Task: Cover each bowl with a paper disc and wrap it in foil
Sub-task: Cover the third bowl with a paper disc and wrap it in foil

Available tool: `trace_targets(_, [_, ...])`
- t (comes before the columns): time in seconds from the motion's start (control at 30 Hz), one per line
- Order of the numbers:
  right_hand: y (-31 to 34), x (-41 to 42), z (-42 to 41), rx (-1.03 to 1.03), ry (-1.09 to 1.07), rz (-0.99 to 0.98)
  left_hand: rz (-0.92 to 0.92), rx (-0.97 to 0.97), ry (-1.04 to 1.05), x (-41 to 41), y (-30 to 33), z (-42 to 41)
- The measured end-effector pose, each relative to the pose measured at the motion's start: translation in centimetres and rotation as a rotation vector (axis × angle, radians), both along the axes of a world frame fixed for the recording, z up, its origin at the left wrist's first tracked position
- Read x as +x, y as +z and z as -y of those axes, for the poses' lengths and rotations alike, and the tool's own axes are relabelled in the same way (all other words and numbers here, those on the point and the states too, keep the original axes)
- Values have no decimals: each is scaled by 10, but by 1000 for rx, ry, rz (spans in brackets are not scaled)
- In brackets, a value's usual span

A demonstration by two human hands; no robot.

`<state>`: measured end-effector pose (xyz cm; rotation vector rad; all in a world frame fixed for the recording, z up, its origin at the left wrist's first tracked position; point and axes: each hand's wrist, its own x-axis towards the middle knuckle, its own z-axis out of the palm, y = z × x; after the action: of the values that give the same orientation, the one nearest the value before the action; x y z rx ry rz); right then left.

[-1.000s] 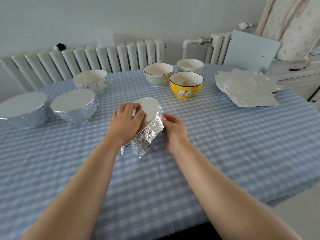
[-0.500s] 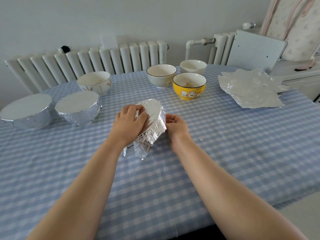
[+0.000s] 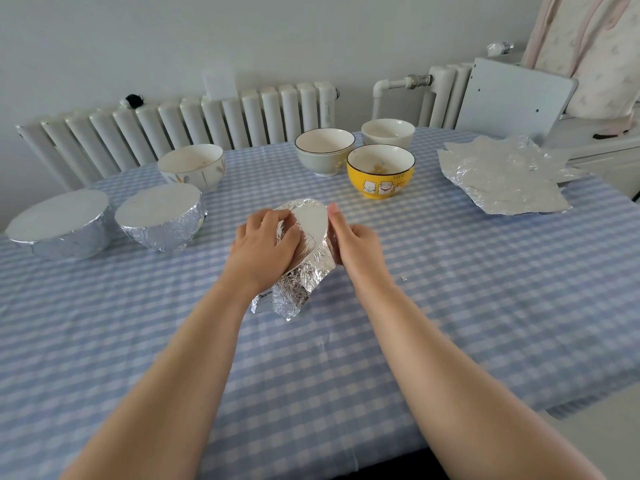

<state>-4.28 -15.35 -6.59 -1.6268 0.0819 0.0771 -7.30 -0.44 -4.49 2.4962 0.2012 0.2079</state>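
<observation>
Two wrapped bowls (image 3: 104,225) finished; left hand (image 3: 265,242) and right hand (image 3: 356,240) both grip the third, half-wrapped bowl (image 3: 310,233); four open bowls (image 3: 380,171) remain

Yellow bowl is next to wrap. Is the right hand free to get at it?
Probably not yet: the right hand is busy pressing foil on the tilted bowl. The way to the yellow bowl looks open.

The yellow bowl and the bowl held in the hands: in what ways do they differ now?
The yellow bowl stands upright and open, without disc or foil; the held bowl is tilted on its side, with a white disc over its mouth and foil around it. The yellow bowl stands alone on the table; the held bowl is gripped by the left hand and the right hand. Loose foil hangs below the held bowl.
</observation>
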Motion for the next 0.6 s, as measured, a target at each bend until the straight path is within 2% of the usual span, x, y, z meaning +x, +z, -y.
trace_targets(0.1, [-3,2,-3,76,-34,-16,6,-5,6,0,-1,-1])
trace_targets(0.3, [-5,2,-4,34,-53,38,3,-25,14,-1,0,0])
trace_targets(0.47, [-2,2,5,-63,-49,26,-28,39,0,-2,3,4])
trace_targets(0.6, [-1,11,25,-227,38,-51,-29,190,-16,-1,10,17])
